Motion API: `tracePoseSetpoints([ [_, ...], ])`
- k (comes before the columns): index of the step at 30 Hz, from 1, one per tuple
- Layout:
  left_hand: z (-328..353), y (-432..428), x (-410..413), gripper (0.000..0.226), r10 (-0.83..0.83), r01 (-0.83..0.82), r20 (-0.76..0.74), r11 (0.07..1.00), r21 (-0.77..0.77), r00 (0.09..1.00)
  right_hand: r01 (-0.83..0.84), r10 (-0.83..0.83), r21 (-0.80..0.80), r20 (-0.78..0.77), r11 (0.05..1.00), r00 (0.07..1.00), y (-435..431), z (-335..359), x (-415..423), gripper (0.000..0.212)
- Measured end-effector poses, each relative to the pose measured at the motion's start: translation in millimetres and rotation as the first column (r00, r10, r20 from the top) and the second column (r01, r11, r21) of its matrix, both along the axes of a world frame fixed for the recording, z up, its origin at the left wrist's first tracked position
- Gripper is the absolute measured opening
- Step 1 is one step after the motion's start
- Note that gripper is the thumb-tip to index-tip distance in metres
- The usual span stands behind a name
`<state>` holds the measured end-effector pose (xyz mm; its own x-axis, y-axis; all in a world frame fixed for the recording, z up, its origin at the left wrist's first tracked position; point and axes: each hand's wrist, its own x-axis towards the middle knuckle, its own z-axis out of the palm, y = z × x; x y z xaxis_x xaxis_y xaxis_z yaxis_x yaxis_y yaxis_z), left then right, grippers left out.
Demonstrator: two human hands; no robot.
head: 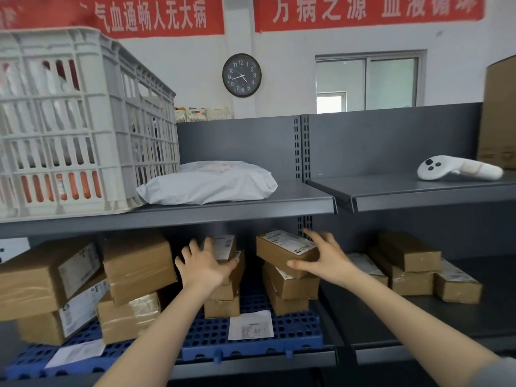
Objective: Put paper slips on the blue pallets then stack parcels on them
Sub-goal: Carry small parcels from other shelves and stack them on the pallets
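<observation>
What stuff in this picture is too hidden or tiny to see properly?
Head view:
- Inside the white crate: slats hide all but red and white shapes.
- Print on the paper slip: too small.
- Label on the middle parcel: the left hand covers most of it.
- The cardboard box, far right: cut off by the edge.

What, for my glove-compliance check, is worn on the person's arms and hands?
No gloves, rings or watch: the left hand and right hand are bare, as are both forearms. A grey sleeve shows high on the right arm, at the frame's corner.
</observation>
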<state>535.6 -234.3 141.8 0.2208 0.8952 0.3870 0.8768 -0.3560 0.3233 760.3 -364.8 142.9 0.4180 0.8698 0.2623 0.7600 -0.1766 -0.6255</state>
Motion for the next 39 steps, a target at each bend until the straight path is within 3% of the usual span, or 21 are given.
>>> tracePoseSetpoints([
  [10,14,-19,-14,0.084,-0.059,0.058,0.016,0.996,0.066,0.998,0.014,-0.018,0.066,0.055,0.998,0.998,-26,14,-17,0.095],
  [17,16,-39,-33,0.080,-0.165,0.160,0.113,0.986,0.054,0.980,0.058,-0.068,0.101,0.102,0.993,0.992,-56,11,-42,0.088],
  [23,17,-47,-68,0.077,-0.199,0.197,0.181,0.980,0.031,0.963,0.059,-0.085,0.216,0.113,0.975,0.990,-58,20,-78,0.070],
  [29,4,-54,-97,0.066,-0.239,0.244,0.269,0.970,0.014,0.933,0.000,-0.029,0.232,0.121,0.973,0.992,-38,4,-131,0.055],
  [34,-17,-51,-107,0.055,-0.207,0.252,0.443,0.967,-0.045,0.872,-0.016,0.035,0.174,-0.111,0.985,0.993,-8,-14,-160,0.049],
  [39,-27,-45,-107,0.046,-0.060,0.255,0.646,0.943,-0.214,0.761,0.019,0.057,0.190,-0.387,0.982,0.920,21,-21,-166,0.049],
])
